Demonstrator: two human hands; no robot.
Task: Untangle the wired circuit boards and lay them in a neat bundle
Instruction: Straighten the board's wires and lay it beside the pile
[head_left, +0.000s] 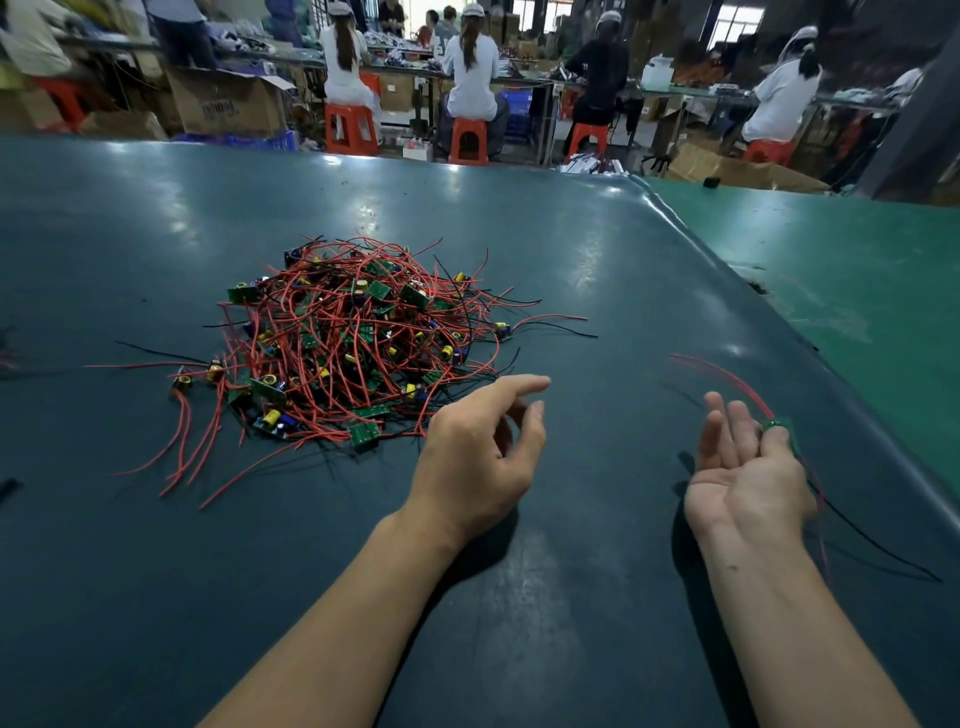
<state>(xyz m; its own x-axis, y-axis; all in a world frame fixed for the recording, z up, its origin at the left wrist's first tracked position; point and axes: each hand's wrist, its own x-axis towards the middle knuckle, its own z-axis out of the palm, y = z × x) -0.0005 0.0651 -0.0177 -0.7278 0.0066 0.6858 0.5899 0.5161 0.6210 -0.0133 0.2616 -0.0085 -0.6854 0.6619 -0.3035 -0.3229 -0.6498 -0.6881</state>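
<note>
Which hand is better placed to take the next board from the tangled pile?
Probably the left hand: it hovers empty beside the pile. The right hand is farther away and already pinches a board.

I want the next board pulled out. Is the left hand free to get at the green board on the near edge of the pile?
Probably yes. The left hand is empty and hovers right beside the pile; that board lies on the near edge with bare table between them.
</note>
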